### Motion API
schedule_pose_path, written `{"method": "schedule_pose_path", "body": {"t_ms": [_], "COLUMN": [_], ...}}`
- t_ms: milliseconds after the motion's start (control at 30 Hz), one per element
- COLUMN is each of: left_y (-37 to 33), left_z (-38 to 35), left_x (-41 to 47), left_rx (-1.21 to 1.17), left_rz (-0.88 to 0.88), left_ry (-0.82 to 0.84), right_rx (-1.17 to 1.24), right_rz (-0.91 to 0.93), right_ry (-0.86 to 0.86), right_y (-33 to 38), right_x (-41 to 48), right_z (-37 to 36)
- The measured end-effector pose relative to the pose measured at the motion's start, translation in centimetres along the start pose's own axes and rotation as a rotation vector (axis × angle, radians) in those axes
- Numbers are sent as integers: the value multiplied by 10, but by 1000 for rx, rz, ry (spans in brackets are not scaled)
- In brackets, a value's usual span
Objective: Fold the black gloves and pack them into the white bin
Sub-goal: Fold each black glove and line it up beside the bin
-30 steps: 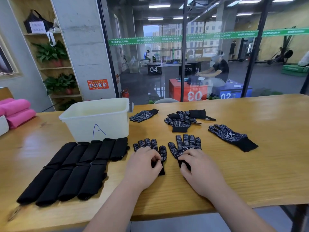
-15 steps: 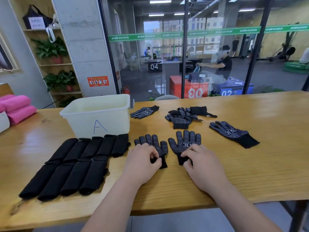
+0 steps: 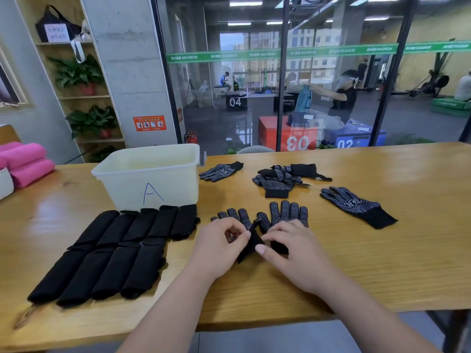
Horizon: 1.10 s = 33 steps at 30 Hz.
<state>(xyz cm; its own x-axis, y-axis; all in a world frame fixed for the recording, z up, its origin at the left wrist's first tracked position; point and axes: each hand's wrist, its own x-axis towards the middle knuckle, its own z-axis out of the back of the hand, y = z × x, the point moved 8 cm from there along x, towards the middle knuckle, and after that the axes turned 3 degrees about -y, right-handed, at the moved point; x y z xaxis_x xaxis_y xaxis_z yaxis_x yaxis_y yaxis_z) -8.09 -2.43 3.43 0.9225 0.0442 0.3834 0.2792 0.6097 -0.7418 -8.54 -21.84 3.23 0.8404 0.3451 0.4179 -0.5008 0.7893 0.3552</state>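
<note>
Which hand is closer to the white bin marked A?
Left. The left hand is in front and to the right of the white bin, pinching a glove cuff. The right hand is farther right, beyond that cuff.

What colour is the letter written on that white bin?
Blue: a hand-drawn letter A on the white bin, on its front wall, clearest in the head view.

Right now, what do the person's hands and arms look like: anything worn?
Both the left hand and right hand are bare: no gloves, rings or watch visible. The left forearm and right forearm are bare too, with no sleeve in view.
</note>
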Motion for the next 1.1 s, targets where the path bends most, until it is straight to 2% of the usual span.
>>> {"method": "schedule_pose_path", "body": {"t_ms": [133,267,367,500,600,867,1100], "left_y": [2,-4,-9,-10,-8,-10,-3], "left_z": [-8,-8,-6,-5,-5,-7,-22], "left_x": [0,0,1,1,2,2,1], "left_rx": [65,111,155,217,258,358,437], "left_rz": [-42,-110,-161,-205,-213,-233,-230], "left_ry": [58,31,3,-37,-54,-55,49], "right_rx": [106,302,227,182,211,290,386], "right_rz": [3,-232,-337,-222,-179,-46,-16], "right_ry": [6,-170,-115,36,87,-78,-84], "right_y": [-7,-35,-45,-26,-19,-3,10], "right_x": [3,2,-2,0,6,40,62], "right_z": [-6,14,13,6,14,89,136]}}
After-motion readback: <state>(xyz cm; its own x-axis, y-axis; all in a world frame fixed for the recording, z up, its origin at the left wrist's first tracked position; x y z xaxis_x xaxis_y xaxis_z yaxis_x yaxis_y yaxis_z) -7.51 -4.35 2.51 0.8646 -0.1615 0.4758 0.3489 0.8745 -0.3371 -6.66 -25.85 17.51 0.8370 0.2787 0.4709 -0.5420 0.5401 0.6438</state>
